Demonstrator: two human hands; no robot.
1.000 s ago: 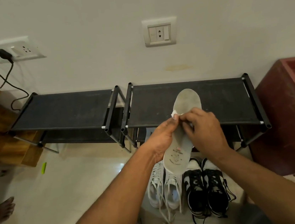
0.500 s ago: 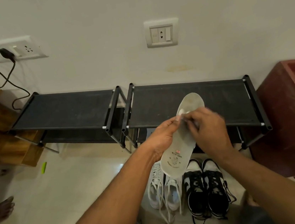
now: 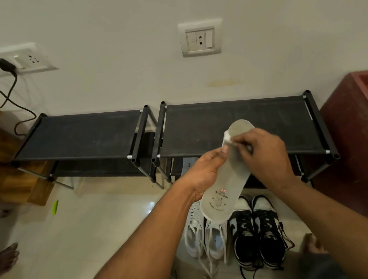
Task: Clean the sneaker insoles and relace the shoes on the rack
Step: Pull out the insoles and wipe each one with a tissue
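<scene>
Cloth point(image 3: 226, 135) (white) nearer insole point(image 3: 227, 189) toe

The insole point(image 3: 225, 190) bears, toward its 7 o'clock end, a small red-and-blue flag mark above printed lettering too blurred to read.

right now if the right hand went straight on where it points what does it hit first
Probably the left hand: its thumb lies on the left edge of the pale grey foam insole, ahead of the right hand pinching a white wipe. Depth unclear.
</scene>
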